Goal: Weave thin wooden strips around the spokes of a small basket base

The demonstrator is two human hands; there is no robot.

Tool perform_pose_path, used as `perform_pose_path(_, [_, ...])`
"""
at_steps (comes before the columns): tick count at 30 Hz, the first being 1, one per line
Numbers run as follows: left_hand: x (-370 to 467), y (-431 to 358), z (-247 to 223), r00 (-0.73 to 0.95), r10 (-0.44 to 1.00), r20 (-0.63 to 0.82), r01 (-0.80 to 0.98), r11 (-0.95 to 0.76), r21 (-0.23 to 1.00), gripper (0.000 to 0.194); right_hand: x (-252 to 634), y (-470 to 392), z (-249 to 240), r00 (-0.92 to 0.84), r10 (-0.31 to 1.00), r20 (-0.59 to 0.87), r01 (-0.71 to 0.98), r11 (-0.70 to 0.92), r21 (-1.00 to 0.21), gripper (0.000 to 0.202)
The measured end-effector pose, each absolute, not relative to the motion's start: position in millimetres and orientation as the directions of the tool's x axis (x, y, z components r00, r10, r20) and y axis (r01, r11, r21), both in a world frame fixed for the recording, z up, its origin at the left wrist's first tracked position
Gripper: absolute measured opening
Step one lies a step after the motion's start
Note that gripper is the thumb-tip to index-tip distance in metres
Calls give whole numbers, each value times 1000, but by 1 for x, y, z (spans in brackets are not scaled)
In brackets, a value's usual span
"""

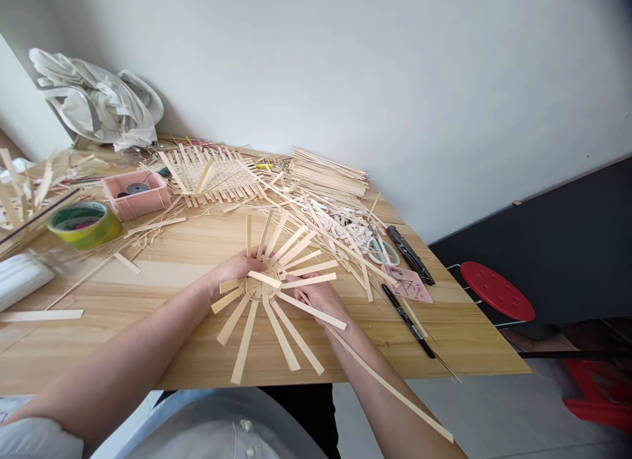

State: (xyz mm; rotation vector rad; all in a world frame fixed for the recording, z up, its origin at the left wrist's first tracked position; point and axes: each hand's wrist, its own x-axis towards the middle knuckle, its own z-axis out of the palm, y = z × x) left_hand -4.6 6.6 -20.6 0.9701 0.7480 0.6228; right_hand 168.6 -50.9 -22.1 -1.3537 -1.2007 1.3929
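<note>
While the left hand pinches the far-left rim of the woven base above the wooden surface, the right hand, fingers curled, grips the long strip at its right edge.

two hands, one marker, one pink box

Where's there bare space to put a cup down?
Bare wood shows at the right front corner of the table, beyond the marker, and between the left forearm and the flat strip at far left. The weave fills the middle; strip pile, woven mat and pink box crowd the back.
</note>
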Motion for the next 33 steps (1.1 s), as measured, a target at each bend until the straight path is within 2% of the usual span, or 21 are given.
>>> perform_pose_path(9, [-4,6,-17,604,741,-293,-146,465,873,32,167,-51,-18,-116,953,-280,-28,-285,-958,29])
perform_pose_path(14, [1,4,-15,532,776,-339,-95,452,887,29,166,-48,-17,-193,932,-306,-68,-324,-944,18])
perform_pose_path(18, [2,3,-15,516,786,-340,-154,476,866,30,164,-46,-12,-251,892,-376,-105,-411,-906,15])
perform_pose_path(25, [3,-2,-7,476,802,-361,-204,500,842,27,155,-52,-5,-102,960,-260,-80,-268,-960,17])
perform_pose_path(29, [3,-1,-4,496,792,-356,-208,506,837,27,155,-54,-5,-56,965,-255,-48,-258,-965,13])
perform_pose_path(33, [3,1,-4,435,821,-370,-207,491,846,25,161,-57,-10,-68,957,-283,-37,-286,-957,17])
